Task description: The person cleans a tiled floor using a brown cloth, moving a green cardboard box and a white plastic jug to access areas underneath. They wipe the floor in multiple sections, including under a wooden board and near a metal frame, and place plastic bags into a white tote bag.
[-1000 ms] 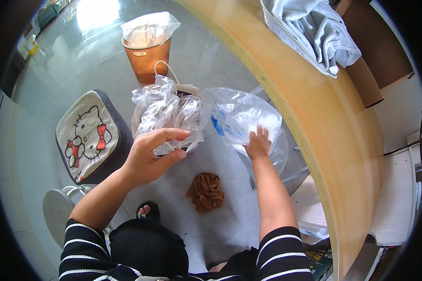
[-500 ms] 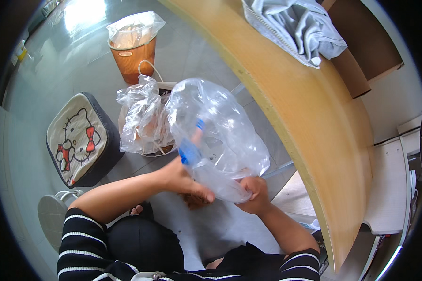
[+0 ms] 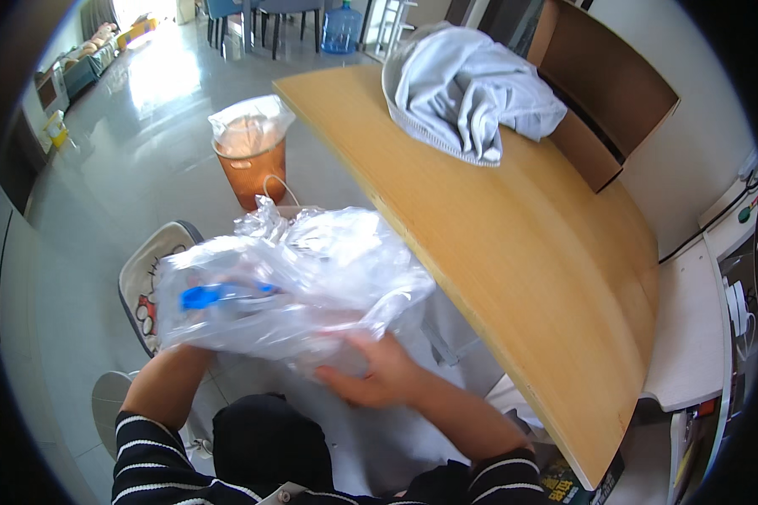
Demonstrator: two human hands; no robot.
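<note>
A large clear plastic bag spreads across my lap area, crinkled and blurred by motion. My right hand grips its near edge, thumb on the lower side. My left forearm reaches up to the bag's left end, and my left hand is covered by the plastic, so its fingers cannot be made out. A bright blue piece shows through the film by that hand; its kind is unclear. More crumpled clear plastic stands just behind the bag.
A brown lined wastebasket stands ahead on the floor. The wooden table curves along my right, bearing a grey garment and an open cardboard box. A cartoon-printed case sits left, partly covered by the bag.
The bag has swung left and flattened out, and my left hand has gone left beneath the plastic with the blue piece. My right hand has moved left. The view has tilted up.
</note>
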